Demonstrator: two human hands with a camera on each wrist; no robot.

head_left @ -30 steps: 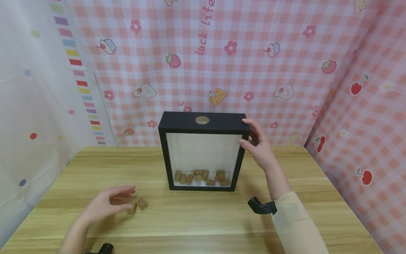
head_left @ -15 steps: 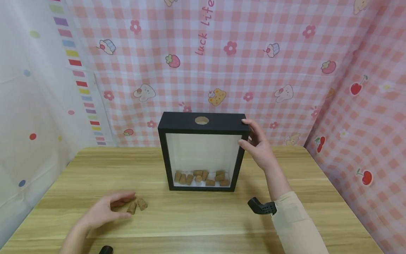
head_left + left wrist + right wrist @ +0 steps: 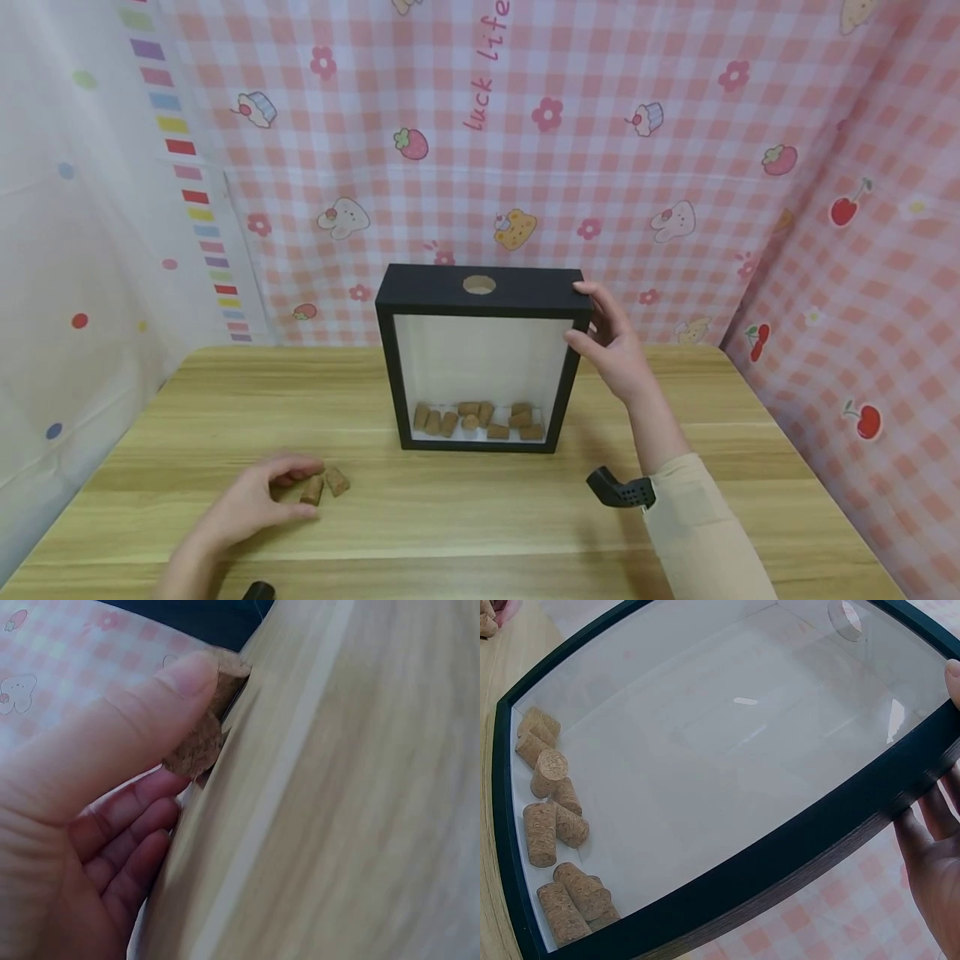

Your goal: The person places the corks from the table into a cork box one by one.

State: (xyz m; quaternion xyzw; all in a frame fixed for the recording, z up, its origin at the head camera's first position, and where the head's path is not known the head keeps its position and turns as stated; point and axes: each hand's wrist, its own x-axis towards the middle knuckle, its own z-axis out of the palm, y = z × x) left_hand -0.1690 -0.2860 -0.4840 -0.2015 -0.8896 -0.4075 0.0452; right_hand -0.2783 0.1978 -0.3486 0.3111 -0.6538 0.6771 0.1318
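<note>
A black shadow box (image 3: 390, 367) with a clear front and a round hole (image 3: 478, 285) in its top stands upright on the table. Several corks (image 3: 541, 834) lie at its bottom. My right hand (image 3: 617, 346) grips the box's upper right edge, thumb on the front and fingers at the top and side. At the left, two corks rest on the table outside the box. My left hand (image 3: 258, 497) is around the nearer cork (image 3: 312, 490), thumb and fingers spread on either side of it; firm contact cannot be made out. Just right of it lies the other cork (image 3: 337, 481).
The wooden table (image 3: 480, 525) extends around the box. Behind it hangs a pink checked curtain (image 3: 480, 167), with further cloth at both sides. A black wrist-worn piece (image 3: 621, 488) juts from the right forearm.
My left hand has lowered beside the nearer cork, and its fingers have come down around it. My right hand and the box have stayed in place.
</note>
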